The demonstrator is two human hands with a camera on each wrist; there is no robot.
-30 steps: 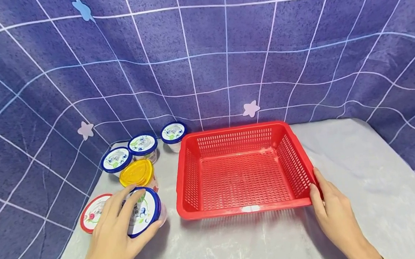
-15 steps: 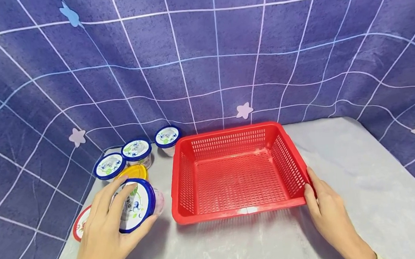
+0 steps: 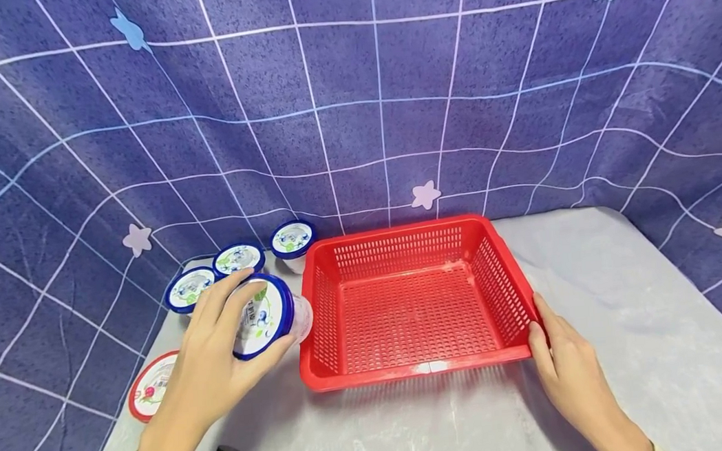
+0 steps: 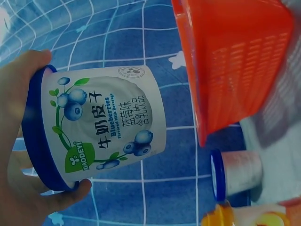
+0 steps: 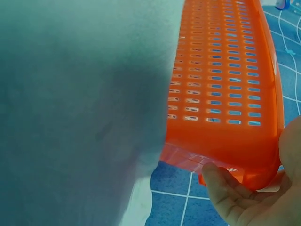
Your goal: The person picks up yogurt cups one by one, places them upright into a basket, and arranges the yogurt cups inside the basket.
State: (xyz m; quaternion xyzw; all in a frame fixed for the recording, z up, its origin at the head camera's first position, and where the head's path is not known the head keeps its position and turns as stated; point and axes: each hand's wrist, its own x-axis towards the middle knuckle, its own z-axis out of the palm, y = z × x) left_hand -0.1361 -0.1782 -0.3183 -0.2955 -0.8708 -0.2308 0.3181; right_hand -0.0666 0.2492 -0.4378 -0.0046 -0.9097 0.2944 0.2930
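Note:
My left hand (image 3: 210, 355) grips a blue-lidded cup (image 3: 261, 318) by its lid, tilted, just left of the red basket (image 3: 428, 369). In the left wrist view the cup (image 4: 106, 122) shows a blueberry label, with fingers and thumb around the blue lid. The cup is apart from the basket (image 4: 225, 61). My right hand (image 3: 577, 371) holds the basket's right rim near the front corner, thumb on the near side. In the right wrist view my right hand (image 5: 249, 197) curls round the corner of the basket (image 5: 225, 141).
Three blue-lidded cups stand at the back left, one (image 3: 293, 240) beside the basket, the others (image 3: 237, 258) together. A red-lidded cup (image 3: 153, 386) lies left of my left hand. A yellow-lidded cup (image 4: 221, 216) shows in the left wrist view. A patterned curtain (image 3: 355, 136) hangs behind.
My left hand has lifted the blue-lidded cup from the group and carried it right and up towards the basket. The right hand keeps its hold on the rim. The head view has shifted slightly.

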